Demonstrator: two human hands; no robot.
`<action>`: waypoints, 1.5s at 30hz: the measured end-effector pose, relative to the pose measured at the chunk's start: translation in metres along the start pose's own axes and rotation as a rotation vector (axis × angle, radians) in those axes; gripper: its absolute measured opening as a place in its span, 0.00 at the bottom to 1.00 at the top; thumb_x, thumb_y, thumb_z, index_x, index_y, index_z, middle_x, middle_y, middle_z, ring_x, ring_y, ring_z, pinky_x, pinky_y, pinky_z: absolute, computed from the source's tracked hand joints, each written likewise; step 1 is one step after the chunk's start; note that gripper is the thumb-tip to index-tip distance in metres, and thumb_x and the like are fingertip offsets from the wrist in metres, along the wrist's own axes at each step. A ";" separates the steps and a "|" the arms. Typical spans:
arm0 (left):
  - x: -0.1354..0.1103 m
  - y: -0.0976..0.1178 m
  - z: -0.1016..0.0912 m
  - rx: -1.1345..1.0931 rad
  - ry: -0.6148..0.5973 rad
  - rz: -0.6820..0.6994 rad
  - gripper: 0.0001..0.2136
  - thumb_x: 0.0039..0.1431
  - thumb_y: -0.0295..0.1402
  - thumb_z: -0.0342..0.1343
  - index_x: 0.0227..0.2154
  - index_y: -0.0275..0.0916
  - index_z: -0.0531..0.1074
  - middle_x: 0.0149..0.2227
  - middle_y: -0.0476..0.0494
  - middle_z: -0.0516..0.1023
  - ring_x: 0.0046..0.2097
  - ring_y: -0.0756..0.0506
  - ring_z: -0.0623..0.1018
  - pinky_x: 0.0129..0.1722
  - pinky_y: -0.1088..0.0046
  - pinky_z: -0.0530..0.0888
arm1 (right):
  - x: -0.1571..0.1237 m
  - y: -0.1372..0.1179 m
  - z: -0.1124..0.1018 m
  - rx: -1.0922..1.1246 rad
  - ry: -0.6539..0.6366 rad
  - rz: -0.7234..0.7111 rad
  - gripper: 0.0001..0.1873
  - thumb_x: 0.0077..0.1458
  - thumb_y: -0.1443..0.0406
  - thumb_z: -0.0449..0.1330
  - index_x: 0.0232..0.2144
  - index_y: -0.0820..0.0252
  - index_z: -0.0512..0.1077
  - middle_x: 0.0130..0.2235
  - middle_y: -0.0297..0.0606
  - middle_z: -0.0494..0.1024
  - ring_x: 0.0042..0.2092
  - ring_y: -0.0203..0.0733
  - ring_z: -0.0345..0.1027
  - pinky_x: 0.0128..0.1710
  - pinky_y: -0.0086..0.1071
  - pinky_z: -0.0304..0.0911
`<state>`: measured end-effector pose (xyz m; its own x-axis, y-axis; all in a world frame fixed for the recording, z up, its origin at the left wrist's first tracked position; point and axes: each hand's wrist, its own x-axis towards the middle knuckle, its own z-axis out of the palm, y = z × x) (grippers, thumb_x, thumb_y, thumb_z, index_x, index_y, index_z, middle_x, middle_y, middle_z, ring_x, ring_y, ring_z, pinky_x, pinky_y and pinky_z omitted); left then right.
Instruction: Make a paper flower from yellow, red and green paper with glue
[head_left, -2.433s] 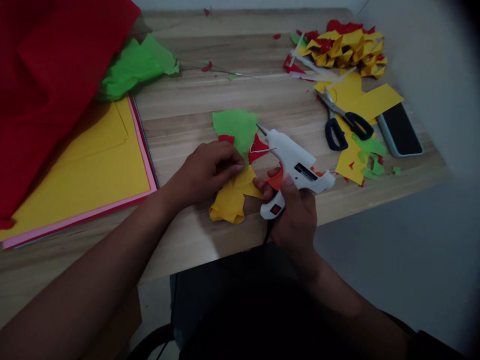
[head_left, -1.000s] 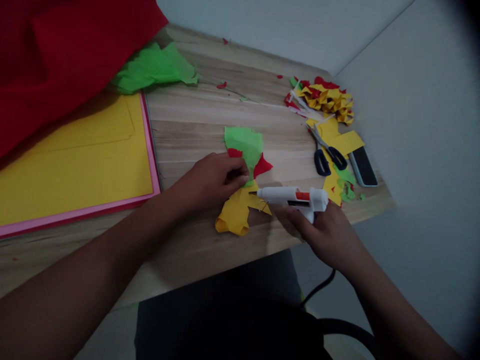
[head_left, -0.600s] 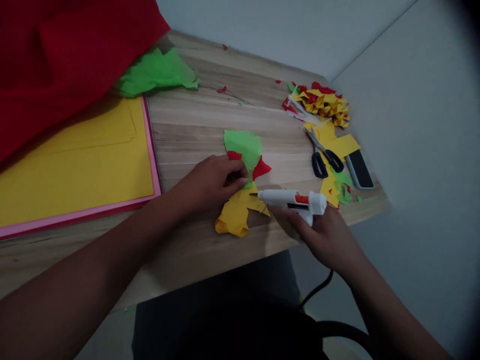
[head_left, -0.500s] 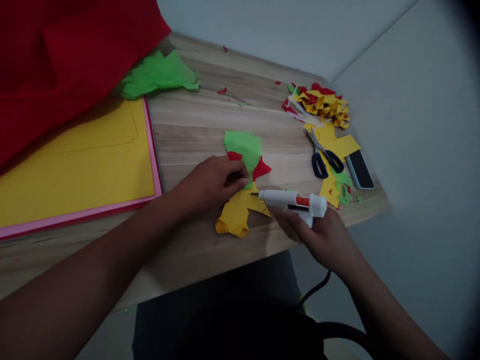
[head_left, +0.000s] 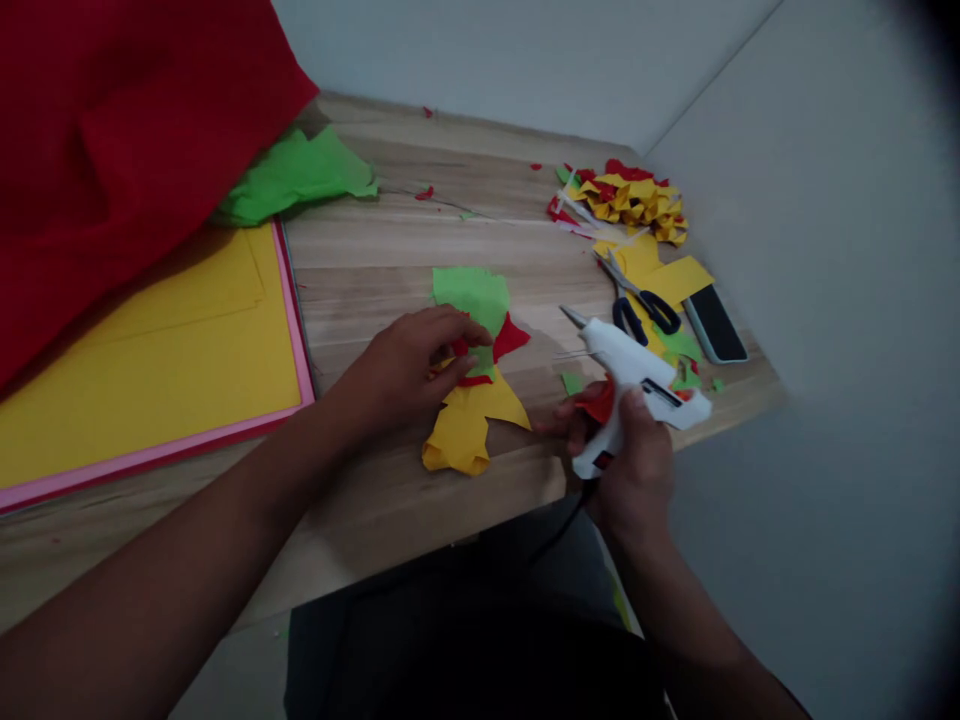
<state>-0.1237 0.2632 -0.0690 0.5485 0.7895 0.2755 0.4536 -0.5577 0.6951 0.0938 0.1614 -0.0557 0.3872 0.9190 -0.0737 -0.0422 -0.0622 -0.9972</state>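
A white hot glue gun point(head_left: 626, 370) with an orange trigger is in my right hand point(head_left: 637, 480), its metal nozzle tilted up and to the left above the table. Thin strands show beside the nozzle. My left hand point(head_left: 416, 360) rests over a paper piece, thumb and fingers apart. That piece has a yellow paper part point(head_left: 461, 430) with curled lower corners, a green crepe paper part point(head_left: 472, 293) above and a red paper part point(head_left: 512, 338) at its side. The fingers partly hide where these parts meet.
Scissors point(head_left: 628, 305) lie on yellow paper scraps point(head_left: 679, 280), with a phone point(head_left: 716, 325) beside them. Behind is a pile of folded yellow and red paper point(head_left: 634, 200). At left, red crepe paper point(head_left: 142, 130) and green crepe paper point(head_left: 300, 175) cover part of stacked yellow sheets point(head_left: 165, 350).
My right hand has drawn the glue gun back to the right, away from the yellow paper, and its nozzle now points upward. My left fingers have spread apart. The view has shifted slightly.
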 end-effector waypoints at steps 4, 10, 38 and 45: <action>0.003 -0.003 -0.008 0.157 -0.127 0.106 0.08 0.63 0.36 0.55 0.37 0.40 0.77 0.37 0.45 0.79 0.42 0.43 0.75 0.44 0.66 0.67 | 0.003 0.008 0.017 0.010 0.000 0.030 0.18 0.58 0.50 0.59 0.31 0.58 0.71 0.26 0.37 0.81 0.20 0.36 0.70 0.18 0.28 0.61; 0.002 0.002 0.000 0.252 -0.158 0.076 0.09 0.64 0.37 0.54 0.41 0.44 0.78 0.40 0.45 0.77 0.43 0.42 0.74 0.43 0.64 0.64 | 0.006 0.006 0.020 -0.041 -0.005 0.050 0.21 0.56 0.47 0.60 0.30 0.59 0.72 0.25 0.37 0.80 0.22 0.37 0.72 0.18 0.28 0.62; 0.009 0.007 0.008 0.195 -0.200 -0.015 0.09 0.66 0.39 0.53 0.38 0.46 0.78 0.39 0.46 0.80 0.44 0.41 0.75 0.44 0.58 0.61 | -0.002 0.007 0.019 -0.094 -0.023 0.034 0.17 0.63 0.51 0.57 0.32 0.56 0.73 0.27 0.35 0.81 0.23 0.36 0.70 0.23 0.31 0.68; 0.005 0.009 0.007 0.145 -0.064 -0.034 0.05 0.65 0.35 0.53 0.41 0.44 0.72 0.38 0.49 0.78 0.40 0.44 0.75 0.45 0.61 0.63 | -0.003 0.006 0.016 -0.020 -0.035 0.009 0.17 0.62 0.50 0.57 0.32 0.56 0.73 0.27 0.35 0.80 0.24 0.38 0.72 0.25 0.33 0.70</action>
<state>-0.1123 0.2604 -0.0661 0.5729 0.7929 0.2075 0.5665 -0.5660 0.5989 0.0775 0.1651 -0.0612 0.3542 0.9315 -0.0827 -0.0269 -0.0782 -0.9966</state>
